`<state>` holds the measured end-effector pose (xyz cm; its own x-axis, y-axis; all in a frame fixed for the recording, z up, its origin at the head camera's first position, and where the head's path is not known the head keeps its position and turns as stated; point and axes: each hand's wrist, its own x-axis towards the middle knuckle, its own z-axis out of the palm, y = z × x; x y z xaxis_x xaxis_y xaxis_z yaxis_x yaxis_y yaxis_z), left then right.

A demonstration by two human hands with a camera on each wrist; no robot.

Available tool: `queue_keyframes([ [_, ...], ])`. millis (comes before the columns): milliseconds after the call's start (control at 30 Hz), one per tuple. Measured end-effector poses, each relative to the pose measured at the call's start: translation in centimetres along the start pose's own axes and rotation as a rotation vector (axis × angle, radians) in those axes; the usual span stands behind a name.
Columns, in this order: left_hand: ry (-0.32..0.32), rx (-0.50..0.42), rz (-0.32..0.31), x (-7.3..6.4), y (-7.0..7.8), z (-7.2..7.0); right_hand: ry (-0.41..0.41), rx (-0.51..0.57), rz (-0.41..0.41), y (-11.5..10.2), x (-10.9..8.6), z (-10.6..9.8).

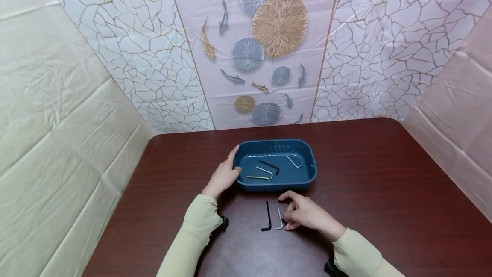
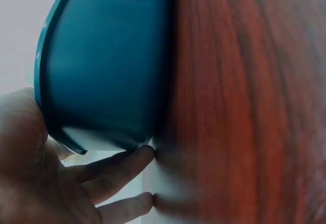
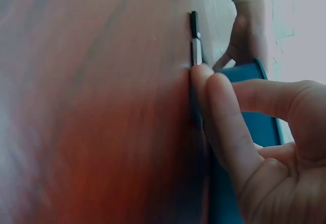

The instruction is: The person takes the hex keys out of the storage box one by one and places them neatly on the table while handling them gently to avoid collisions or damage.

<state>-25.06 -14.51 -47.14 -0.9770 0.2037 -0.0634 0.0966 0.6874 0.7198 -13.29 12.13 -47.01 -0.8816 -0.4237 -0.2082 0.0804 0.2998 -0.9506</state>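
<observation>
A blue rectangular tray [image 1: 276, 187] stands on the table with several hex keys inside. Among them are a black hex key [image 1: 270, 165], a gold-toned one [image 1: 258, 177] and silver ones [image 1: 294, 161]. My left hand [image 1: 223, 177] grips the tray's left end, thumb over the rim and fingers along the outer wall [image 2: 107, 61]. In front of the tray, a black hex key [image 1: 268, 215] and a silver hex key [image 1: 279, 215] lie side by side, short arms pointing left. My right hand [image 1: 305, 213] is beside the silver one, its fingertips touching the key's right side.
The dark red-brown wooden table [image 1: 384, 183] extends to both sides of the tray. A patterned cloth [image 1: 265, 76] hangs behind the table, and pale cloths [image 1: 69, 140] hang at the left and right.
</observation>
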Motion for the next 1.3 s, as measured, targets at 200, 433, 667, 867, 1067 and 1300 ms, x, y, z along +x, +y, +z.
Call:
queue_keyframes([
  [200,-0.004,-0.003,-0.001,0.0,0.0,0.0,0.0,-0.024,-0.033,-1.3,-0.3,-1.6],
  [433,-0.001,-0.001,-0.002,0.1,0.0,-0.1,-0.021,-0.071,-0.083,-3.4,0.0,-3.2],
  [667,-0.009,-0.009,-0.001,0.0,0.0,-0.2,0.008,-0.12,-0.1,-4.7,0.8,-5.2],
  [867,-0.002,0.003,-0.002,0.2,-0.1,0.0,0.042,-0.128,-0.09,-5.3,1.7,-5.9],
  [1067,-0.008,0.0,-0.006,0.2,-0.1,0.1,0.042,-0.127,-0.109,-5.8,2.6,-6.0],
  [1300,-0.004,-0.014,-0.009,0.2,-0.2,0.1,0.084,-0.157,-0.134,-5.8,3.9,-5.7],
])
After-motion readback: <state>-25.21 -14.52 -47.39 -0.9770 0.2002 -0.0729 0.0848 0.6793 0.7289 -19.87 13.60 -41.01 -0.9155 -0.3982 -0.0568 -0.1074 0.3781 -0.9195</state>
